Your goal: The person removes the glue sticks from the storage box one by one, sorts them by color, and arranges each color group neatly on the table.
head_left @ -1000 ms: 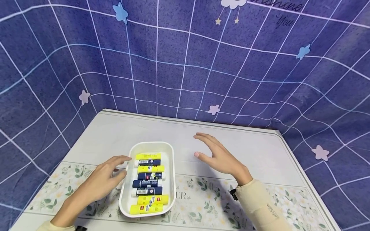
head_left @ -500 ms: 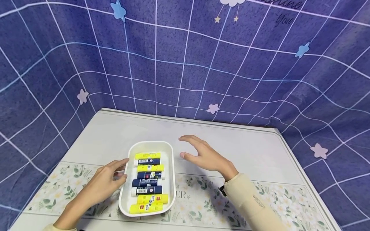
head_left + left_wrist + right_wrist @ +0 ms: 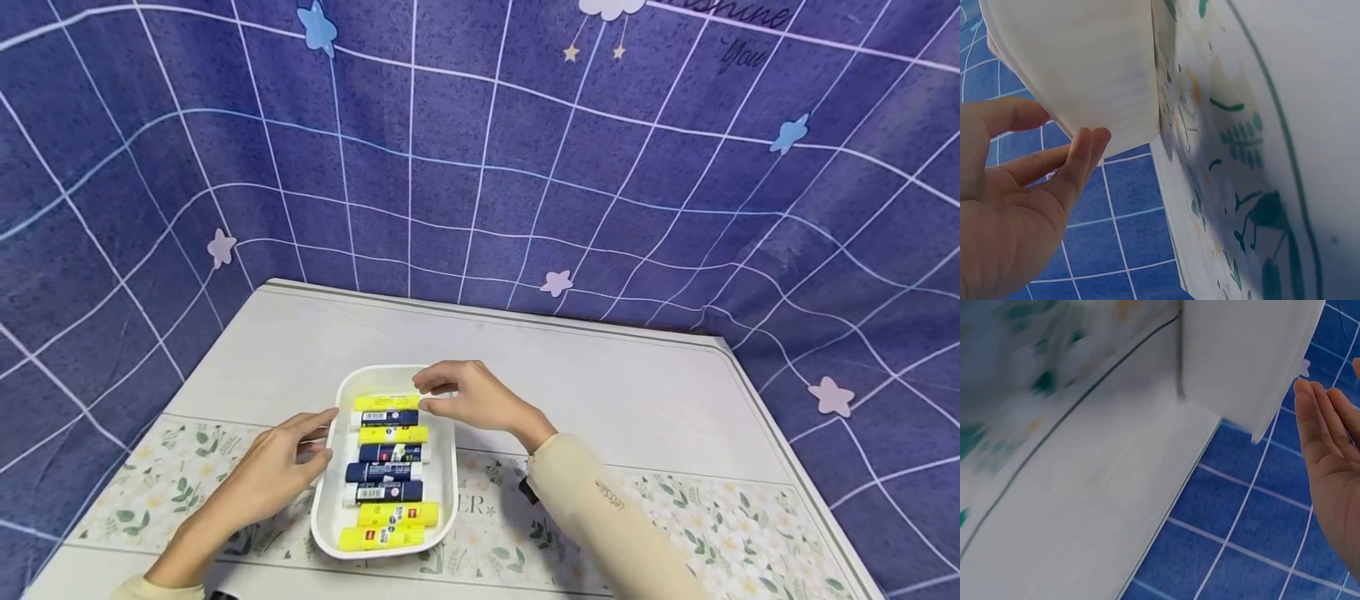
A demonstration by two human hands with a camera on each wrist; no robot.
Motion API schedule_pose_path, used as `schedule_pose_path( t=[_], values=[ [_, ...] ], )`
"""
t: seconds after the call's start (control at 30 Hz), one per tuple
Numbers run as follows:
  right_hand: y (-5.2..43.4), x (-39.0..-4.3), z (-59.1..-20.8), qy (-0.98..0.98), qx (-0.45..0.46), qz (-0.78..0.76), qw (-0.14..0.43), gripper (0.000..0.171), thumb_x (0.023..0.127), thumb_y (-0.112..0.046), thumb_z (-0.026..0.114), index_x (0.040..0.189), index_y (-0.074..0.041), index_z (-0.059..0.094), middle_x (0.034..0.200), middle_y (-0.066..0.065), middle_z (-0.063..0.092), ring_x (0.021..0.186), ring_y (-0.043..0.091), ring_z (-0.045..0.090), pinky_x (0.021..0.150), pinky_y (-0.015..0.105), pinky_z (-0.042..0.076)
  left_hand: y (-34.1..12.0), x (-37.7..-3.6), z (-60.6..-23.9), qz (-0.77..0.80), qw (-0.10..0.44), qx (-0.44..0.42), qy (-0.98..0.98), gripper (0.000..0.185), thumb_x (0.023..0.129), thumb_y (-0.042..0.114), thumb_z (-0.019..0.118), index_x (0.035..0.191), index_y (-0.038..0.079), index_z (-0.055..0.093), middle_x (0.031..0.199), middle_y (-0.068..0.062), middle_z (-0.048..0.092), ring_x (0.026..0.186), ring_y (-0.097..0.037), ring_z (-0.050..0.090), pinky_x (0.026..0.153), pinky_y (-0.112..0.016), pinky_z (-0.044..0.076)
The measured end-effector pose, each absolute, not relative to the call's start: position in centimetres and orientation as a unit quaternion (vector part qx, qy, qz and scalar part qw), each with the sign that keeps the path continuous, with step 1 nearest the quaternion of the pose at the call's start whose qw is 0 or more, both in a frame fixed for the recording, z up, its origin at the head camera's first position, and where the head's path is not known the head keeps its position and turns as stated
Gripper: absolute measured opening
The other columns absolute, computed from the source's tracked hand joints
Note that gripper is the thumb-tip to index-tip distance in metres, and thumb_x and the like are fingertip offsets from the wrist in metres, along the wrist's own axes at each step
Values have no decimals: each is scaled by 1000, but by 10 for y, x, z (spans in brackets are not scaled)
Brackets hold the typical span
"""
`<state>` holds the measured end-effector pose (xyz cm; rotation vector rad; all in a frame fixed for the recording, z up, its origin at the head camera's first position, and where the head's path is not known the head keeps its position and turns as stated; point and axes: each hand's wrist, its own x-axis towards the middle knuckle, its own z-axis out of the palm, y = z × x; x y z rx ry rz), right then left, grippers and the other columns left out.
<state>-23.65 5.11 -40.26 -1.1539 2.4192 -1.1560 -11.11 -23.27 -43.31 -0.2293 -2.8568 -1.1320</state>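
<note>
Eight glue sticks (image 3: 378, 472), yellow or dark blue, lie in a white tray (image 3: 442, 475) at the head view's seven o'clock. At its nine o'clock the left hand (image 3: 272, 468), partly open, touches the wall, gripping nothing; at two o'clock the right hand (image 3: 476, 397), loosely bent and empty, hangs over the rim.

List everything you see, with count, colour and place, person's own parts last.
Flat tabletop: one, white with flowers, in front.
Gridded fabric backdrop: one, purplish blue, behind the tabletop.
Printed stars: seven, blue, pink, gold, on the backdrop.
Printed cloud: one, white, at the top.
Rounded rectangular tray: one, white, on the tabletop.
Cylindrical glue sticks: eight, four yellow, four dark blue and white, in the tray.
Wrist pieces: two, black, near the sleeves.
Long sleeves: two, beige, on the arms.
Left hand: one, touching the tray's left rim.
Right hand: one, over the tray's far right corner.
</note>
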Motion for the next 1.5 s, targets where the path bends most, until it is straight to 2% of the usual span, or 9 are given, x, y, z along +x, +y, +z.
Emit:
schedule_pose_path(
  t=[0.27,0.47,0.53,0.63,0.73,0.87,0.97,1.23,1.5],
  values=[
    [15,-248,-407,856,-353,-350,138,37,95,-15,75,130,-3,70,126,11,75,115,23,72,97,18,59,-227,-118,-433,-367,29,-71,-927,58,92,3,67,148,-1,53,135,-24,64,109,-34,73,88,-39,66],
    [-1,-251,-416,881,-324,-314,142,37,92,-13,76,128,-7,72,122,7,77,113,15,73,96,17,59,-227,-120,-433,-366,30,-73,-927,57,92,2,66,147,-1,54,133,-23,65,108,-34,73,89,-41,66],
    [-3,-252,-417,886,-319,-305,141,37,92,-13,76,129,-8,73,123,5,77,114,14,72,98,18,58,-227,-120,-433,-367,33,-74,-927,57,91,2,66,147,-2,54,133,-23,65,108,-33,73,89,-41,66],
    [-5,-252,-419,897,-319,-276,134,37,93,-13,76,130,-11,72,124,3,76,117,13,70,112,21,49,-227,-120,-434,-369,36,-75,-926,58,91,1,65,147,-2,54,135,-23,64,108,-31,72,89,-40,65],
    [-8,-253,-421,906,-322,-244,123,37,94,-13,76,130,-14,73,126,0,76,121,14,67,118,27,44,-226,-121,-435,-369,38,-73,-926,59,90,1,65,147,-2,54,138,-23,63,107,-30,73,89,-40,66],
    [-14,-253,-426,914,-327,-212,112,24,94,-9,72,117,-14,78,115,-1,77,111,15,65,106,27,53,-225,-121,-437,-366,39,-70,-927,59,90,2,65,147,-1,54,138,-22,63,107,-29,73,88,-40,66],
    [-19,-253,-429,920,-321,-197,114,22,94,-6,69,111,-16,79,111,-2,76,104,14,61,102,27,55,-225,-120,-437,-361,40,-69,-929,58,90,3,66,147,-1,54,138,-22,63,106,-28,73,88,-42,66],
    [-26,-254,-430,933,-288,-176,123,36,96,-8,67,127,-24,76,126,-9,74,122,13,60,115,30,51,-226,-120,-438,-351,51,-66,-933,58,90,3,66,146,-1,55,131,-20,66,106,-30,72,86,-43,66],
    [-19,-244,-424,923,-340,-171,59,35,94,-6,70,127,-17,76,129,-1,74,117,11,69,107,25,57,-225,-121,-437,-347,58,-69,-934,58,90,3,66,146,-2,56,132,-21,65,106,-34,73,88,-44,66]
  ],
)
